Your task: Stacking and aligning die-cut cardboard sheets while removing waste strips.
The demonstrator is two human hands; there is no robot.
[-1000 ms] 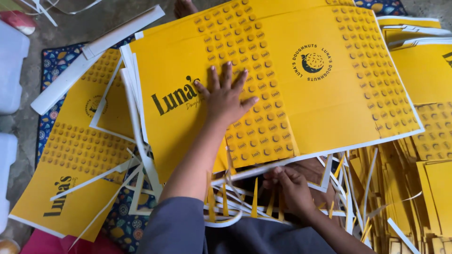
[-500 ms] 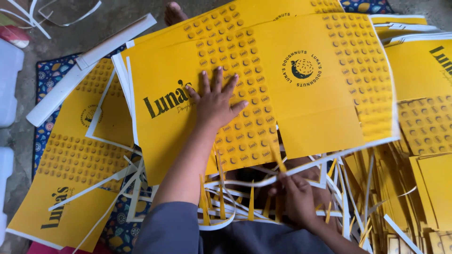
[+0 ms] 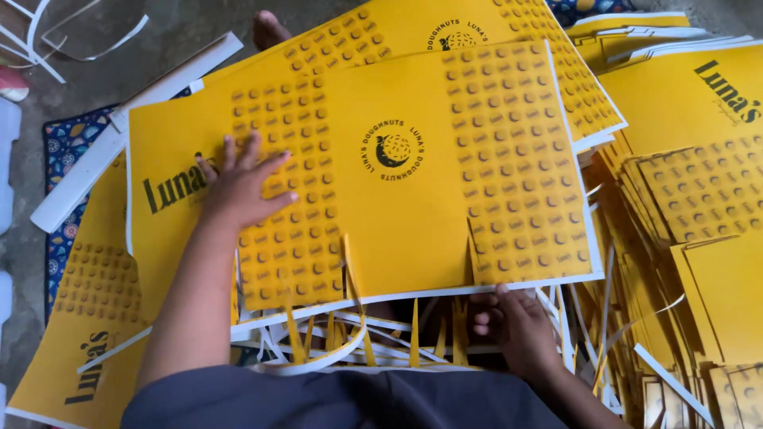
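A large yellow printed sheet with a round dark logo and rows of small ring pictures lies on top of a pile of similar sheets. My left hand presses flat on its left part, fingers spread. At the sheet's near edge, my right hand has its fingers curled around the white border, thumb on top. Cut slits show along that near edge.
Trimmed white and yellow paper strips litter the space before me. More yellow sheets are stacked at the right and lower left. A long white strip lies on a blue patterned mat. A bare foot shows at the top.
The top sheet has shifted to the right and turned slightly under my left hand. My right hand has come up from the strips and taken the sheet's near edge.
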